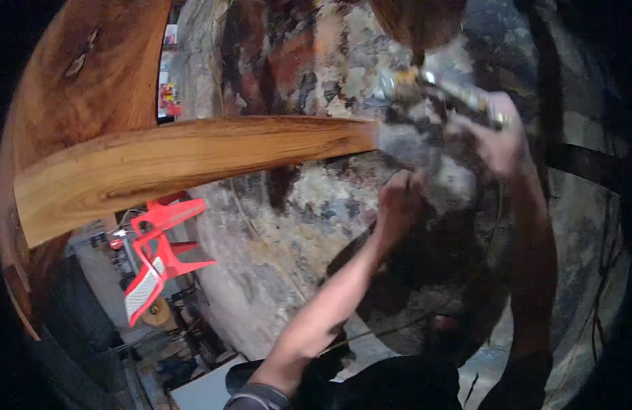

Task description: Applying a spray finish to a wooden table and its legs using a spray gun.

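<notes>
- Mottled ground [309, 205], patched in grey, rust and ochre, fills the middle of the view; the hands stand over it, amid dark shadow.
- Right hand [500, 137]: fingers closed about a long tool [466, 96], blurred by motion; its kind cannot be told.
- Long tool: extends from the right hand toward the far left, its long axis slanting from near right to far left; its glinting far end lies beyond the beam's tip.
- Wooden beam [193, 150]: long axis running left to right, narrowing to the right; its tip points toward the space between the hands and the tool.
- Left hand [401, 195]: fingers curled, near and just right of that tip, and nearer to it than the right hand; whether it grips anything cannot be told.
- Wooden slab [104, 61]: broad, at far left, beside the beam.
- Rounded brown object [418, 24]: at the far edge, beyond the tool.
- Red plastic piece [162, 239]: at left, on the near side of the beam.
- Containers: none identifiable; small red and yellow items [169, 99] show beside the slab, their kind unclear.
</notes>
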Motion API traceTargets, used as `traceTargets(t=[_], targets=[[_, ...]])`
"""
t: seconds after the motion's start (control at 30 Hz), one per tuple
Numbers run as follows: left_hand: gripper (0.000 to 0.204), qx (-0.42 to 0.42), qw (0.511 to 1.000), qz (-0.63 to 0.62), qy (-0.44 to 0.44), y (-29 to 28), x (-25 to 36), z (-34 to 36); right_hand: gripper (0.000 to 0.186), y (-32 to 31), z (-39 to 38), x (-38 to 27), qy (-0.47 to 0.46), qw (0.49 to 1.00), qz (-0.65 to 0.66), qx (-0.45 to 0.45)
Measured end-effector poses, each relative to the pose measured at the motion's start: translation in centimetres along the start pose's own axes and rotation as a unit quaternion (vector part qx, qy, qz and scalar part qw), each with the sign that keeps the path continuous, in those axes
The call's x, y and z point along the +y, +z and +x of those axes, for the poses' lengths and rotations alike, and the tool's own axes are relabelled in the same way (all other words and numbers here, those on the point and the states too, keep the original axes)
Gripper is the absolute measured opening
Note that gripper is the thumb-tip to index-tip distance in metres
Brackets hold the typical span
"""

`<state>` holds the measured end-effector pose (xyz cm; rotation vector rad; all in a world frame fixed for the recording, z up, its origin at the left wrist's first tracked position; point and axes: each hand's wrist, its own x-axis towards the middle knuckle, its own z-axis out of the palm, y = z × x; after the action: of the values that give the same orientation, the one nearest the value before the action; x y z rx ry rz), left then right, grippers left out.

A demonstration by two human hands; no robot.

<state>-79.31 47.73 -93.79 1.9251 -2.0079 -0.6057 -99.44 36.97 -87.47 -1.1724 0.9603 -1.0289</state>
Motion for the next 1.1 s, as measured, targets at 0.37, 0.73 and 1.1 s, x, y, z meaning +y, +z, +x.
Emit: traceTargets(t=[0.37,0.73,1.1], targets=[[0.03,0.007,0.979,0.151,0.136,5.1,-2.6,-4.5,0.043,7.9,21.0,5.9,-0.555,0.712,-0.174,0.393],[0.019,-0.152,0.961,0.212,-0.092,5.8,-2.7,-5.0,0.038,11.9,25.0,4.8,-0.556,0.702,-0.118,0.429],[0.01,0.059,0.993,-0.082,-0.066,7.3,-5.0,-7.0,0.039,10.7,22.5,5.9,-0.463,0.875,-0.087,0.116]])
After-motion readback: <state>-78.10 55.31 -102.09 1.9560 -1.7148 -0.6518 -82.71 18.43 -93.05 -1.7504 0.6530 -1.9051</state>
